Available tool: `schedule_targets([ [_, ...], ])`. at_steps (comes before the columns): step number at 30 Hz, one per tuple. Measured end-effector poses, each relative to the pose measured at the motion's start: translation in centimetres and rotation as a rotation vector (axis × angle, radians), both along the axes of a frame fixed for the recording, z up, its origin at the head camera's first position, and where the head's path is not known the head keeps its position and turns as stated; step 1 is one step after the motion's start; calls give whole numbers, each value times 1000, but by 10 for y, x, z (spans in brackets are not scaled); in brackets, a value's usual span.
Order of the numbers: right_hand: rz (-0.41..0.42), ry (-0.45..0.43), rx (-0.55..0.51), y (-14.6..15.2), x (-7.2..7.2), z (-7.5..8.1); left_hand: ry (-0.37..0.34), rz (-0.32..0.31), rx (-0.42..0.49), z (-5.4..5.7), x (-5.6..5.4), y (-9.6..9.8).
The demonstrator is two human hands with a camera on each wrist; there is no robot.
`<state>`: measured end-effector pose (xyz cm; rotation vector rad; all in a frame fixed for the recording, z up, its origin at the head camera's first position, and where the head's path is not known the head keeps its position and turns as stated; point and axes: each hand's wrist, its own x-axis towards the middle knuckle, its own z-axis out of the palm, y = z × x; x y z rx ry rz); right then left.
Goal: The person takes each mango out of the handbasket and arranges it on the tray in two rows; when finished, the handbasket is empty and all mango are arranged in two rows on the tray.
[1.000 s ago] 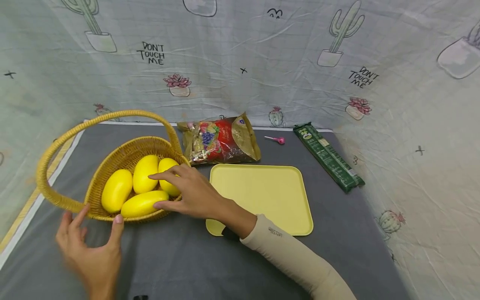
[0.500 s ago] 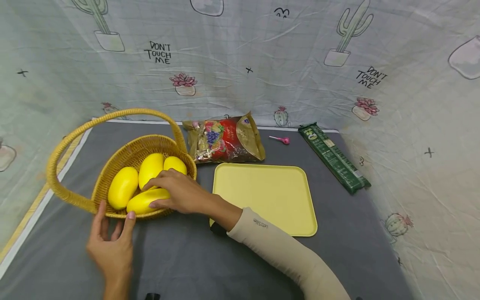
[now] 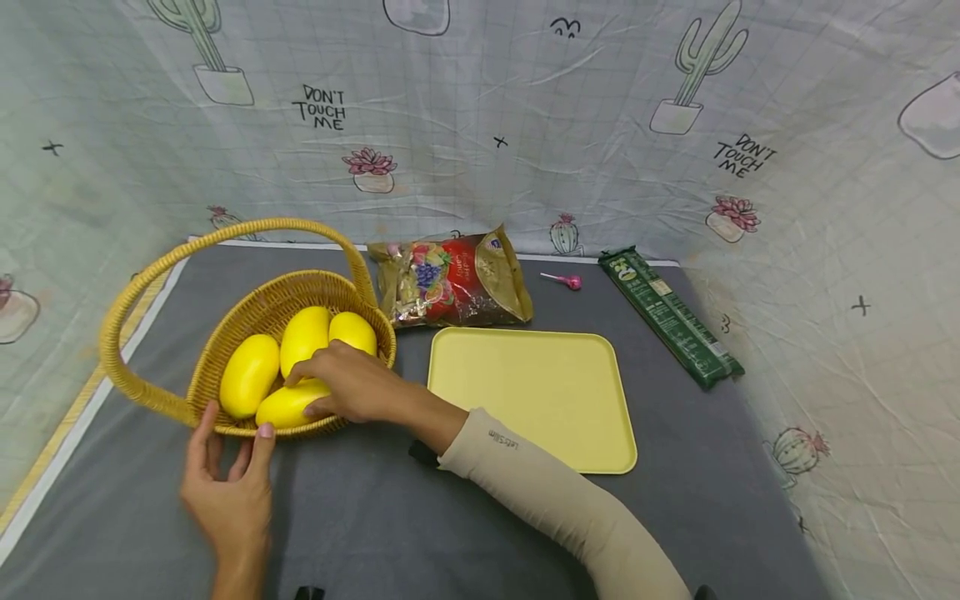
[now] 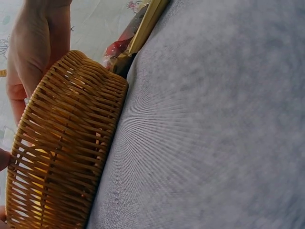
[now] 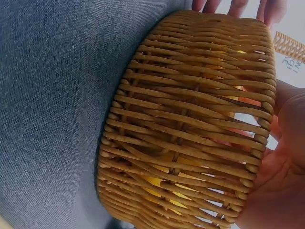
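While the left hand [image 3: 228,500] rests spread fingertips against the near left side of the wicker basket [image 3: 300,287], the right hand [image 3: 351,385] grips the near yellow fruit [image 3: 285,407] between thumb and fingers. The hands are apart from each other. Change noted: one second earlier the right hand was spread above the fruit; it has since narrowed onto this piece. Assessment: a reach has become a hold, with the left hand apparently steadying the basket. No lift is evident; the gripped fruit lies inside the basket, at its near side.

Beyond it in the basket are a left fruit [image 3: 249,377], a middle fruit [image 3: 305,337] and a right fruit [image 3: 352,332]. The handle [image 3: 262,225] arches overhead. Right of the basket, a yellow tray [image 3: 525,400] lies on the table [image 3: 420,533]. Along the far side are a candy bag [image 3: 457,283], a pink lollipop [image 3: 572,282] and, farther right, a green packet [image 3: 671,318].
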<state>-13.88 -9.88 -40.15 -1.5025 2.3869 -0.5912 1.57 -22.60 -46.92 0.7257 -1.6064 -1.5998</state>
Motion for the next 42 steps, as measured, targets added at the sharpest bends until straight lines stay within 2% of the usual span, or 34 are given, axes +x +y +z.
schedule_targets([
  [9, -23, -19, -26, 7, -1, 1, -9, -1, -8, -1, 0, 1],
  [19, -74, 24, -108, 24, -1, 17, 9, -10, 33, -1, 0, 0],
  [31, -198, -37, -300, 65, -3, 34, 4, -1, 34, -2, 0, 1],
  [38, -287, -17, -411, 93, -6, 40, 5, -6, 47, -3, -1, 0],
  [42, -341, -19, -435, 112, -10, 41, 7, -4, 42, -4, -1, 0],
])
